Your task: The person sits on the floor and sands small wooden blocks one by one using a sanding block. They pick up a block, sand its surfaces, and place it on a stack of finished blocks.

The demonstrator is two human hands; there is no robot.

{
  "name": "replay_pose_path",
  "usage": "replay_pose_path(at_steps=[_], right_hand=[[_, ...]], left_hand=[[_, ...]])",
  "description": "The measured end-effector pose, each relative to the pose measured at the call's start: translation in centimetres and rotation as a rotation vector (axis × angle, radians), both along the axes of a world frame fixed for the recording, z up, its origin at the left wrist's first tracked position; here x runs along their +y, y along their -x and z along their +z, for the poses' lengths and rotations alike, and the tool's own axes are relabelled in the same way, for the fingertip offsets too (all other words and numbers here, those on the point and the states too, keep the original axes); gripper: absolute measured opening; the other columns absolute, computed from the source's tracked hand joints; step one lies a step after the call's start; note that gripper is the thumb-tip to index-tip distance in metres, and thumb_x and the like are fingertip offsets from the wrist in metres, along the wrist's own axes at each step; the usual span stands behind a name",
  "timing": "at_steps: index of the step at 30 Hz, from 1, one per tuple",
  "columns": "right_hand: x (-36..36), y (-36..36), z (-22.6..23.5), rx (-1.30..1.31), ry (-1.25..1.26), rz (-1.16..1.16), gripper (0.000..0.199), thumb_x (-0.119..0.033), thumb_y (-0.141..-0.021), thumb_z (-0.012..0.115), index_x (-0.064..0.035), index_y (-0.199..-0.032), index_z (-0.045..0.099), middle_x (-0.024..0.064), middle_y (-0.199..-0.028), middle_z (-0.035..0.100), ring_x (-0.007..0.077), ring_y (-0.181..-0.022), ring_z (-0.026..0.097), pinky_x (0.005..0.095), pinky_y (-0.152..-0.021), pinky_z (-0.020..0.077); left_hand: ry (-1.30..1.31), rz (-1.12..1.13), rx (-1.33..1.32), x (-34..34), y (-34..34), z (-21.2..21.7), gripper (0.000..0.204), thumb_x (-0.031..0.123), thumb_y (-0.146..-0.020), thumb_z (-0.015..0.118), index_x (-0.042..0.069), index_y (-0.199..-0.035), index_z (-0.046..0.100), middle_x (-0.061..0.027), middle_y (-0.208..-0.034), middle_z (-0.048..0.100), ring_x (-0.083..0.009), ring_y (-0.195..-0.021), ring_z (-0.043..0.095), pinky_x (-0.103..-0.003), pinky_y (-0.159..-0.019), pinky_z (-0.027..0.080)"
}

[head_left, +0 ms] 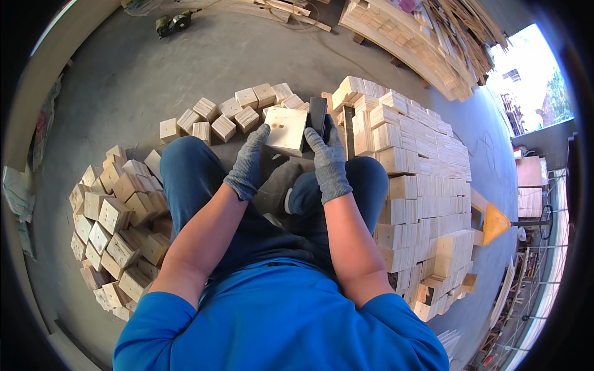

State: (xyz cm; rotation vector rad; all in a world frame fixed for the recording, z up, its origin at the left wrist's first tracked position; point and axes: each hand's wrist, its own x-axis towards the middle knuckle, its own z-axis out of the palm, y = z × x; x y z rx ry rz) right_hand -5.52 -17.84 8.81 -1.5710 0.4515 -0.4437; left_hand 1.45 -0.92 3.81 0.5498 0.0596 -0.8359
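My left hand (249,162), in a grey knit glove, grips the left edge of a pale wooden block (288,130). The block is held between my knees, and its broad face shows a small dark knot. My right hand (330,159), gloved alike, is closed round a dark flat block (318,114) beside the wooden block's right side. Its thumb lies close to the wooden block's right edge. What the dark block is made of I cannot make out, and the fingers behind it are partly hidden.
Loose wooden blocks (205,110) lie on the floor ahead. A heap of blocks (114,216) is at my left, and a tall stack (427,191) stands close on my right. Farther off are a power tool (174,25), a lumber pile (408,46) and a yellow-orange piece (495,224).
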Motion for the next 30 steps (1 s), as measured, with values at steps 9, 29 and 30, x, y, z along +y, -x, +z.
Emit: replay_pose_path(at_steps=[9,29,30], right_hand=[[0.4,-0.5,-4.0,0.101,0.147,-0.024,0.066,-0.025,-0.099,0.075,0.0003,-0.153,0.048,0.0151,-0.138,0.064,0.0214,-0.119,0.063,0.0333,-0.105,0.049],[3.8,1.3,-1.8,-0.009,0.699,0.2,0.075,-0.027,-0.089,0.082,-0.0022,-0.151,0.048,0.0311,-0.139,0.055,0.0481,-0.122,0.06,0.049,-0.103,0.0523],[3.4,0.3,-1.8,-0.042,0.717,0.135,0.07,-0.027,-0.088,0.081,-0.0018,-0.147,0.053,0.0313,-0.136,0.058,0.0483,-0.121,0.061,0.0501,-0.101,0.0528]], left_hand=[[-0.055,0.129,0.111,0.4,0.8,0.3,0.063,0.04,-0.097,0.072,0.002,-0.143,0.053,-0.0154,-0.13,0.063,-0.0295,-0.118,0.064,-0.045,-0.105,0.054],[0.089,0.114,0.238,-0.9,-1.4,-3.7,0.069,0.052,-0.1,0.059,0.006,-0.15,0.049,-0.0185,-0.142,0.061,-0.0352,-0.13,0.06,-0.052,-0.116,0.046],[0.085,0.108,0.238,-1.0,-1.2,-3.6,0.069,0.052,-0.1,0.059,0.006,-0.15,0.05,-0.018,-0.142,0.061,-0.0348,-0.13,0.06,-0.052,-0.115,0.046]])
